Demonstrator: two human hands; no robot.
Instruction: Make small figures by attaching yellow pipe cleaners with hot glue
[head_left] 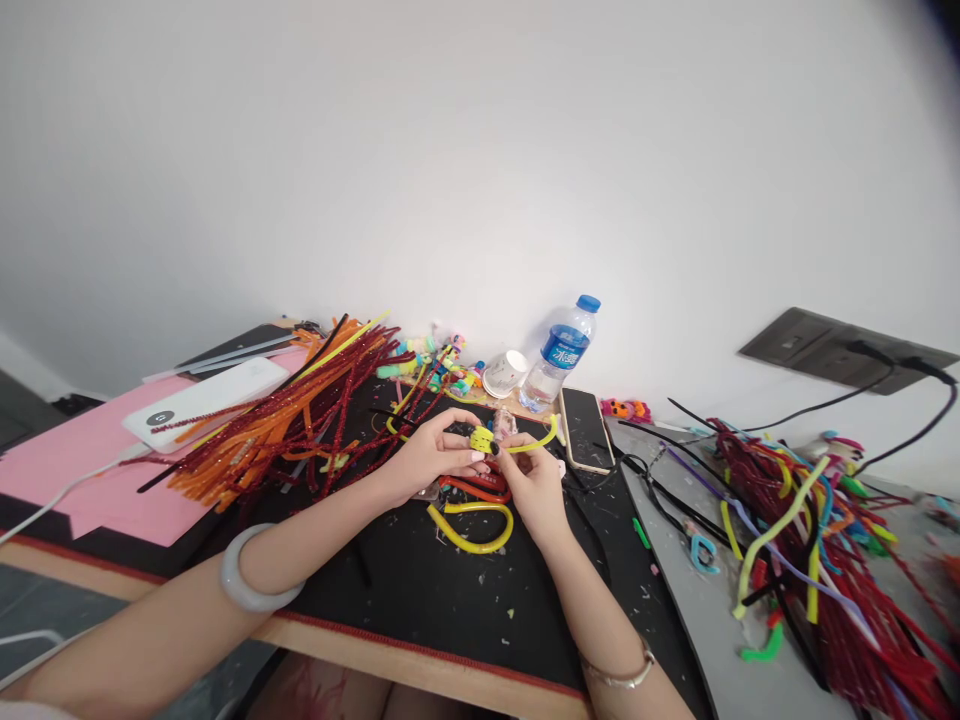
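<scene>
Between my two hands is a small coiled piece of yellow pipe cleaner [481, 439], and a loose yellow tail runs out from it to the right. My left hand [431, 455] pinches the coil from the left with thumb and fingers. From the right, my right hand [534, 490] grips the coil's edge and the tail, its dark-nailed thumb against the yellow. Below the hands, a bent yellow pipe cleaner [480, 545] lies on the black mat [442, 610]. Some red and orange material sits just under the fingers, partly hidden.
A bundle of red and orange pipe cleaners [300, 420] and a white power bank [206, 400] lie left on pink paper [90, 440]. Behind stand a paper cup [505, 374], a water bottle [559, 355] and a phone [586, 428]. More pipe cleaners [847, 590] pile up right.
</scene>
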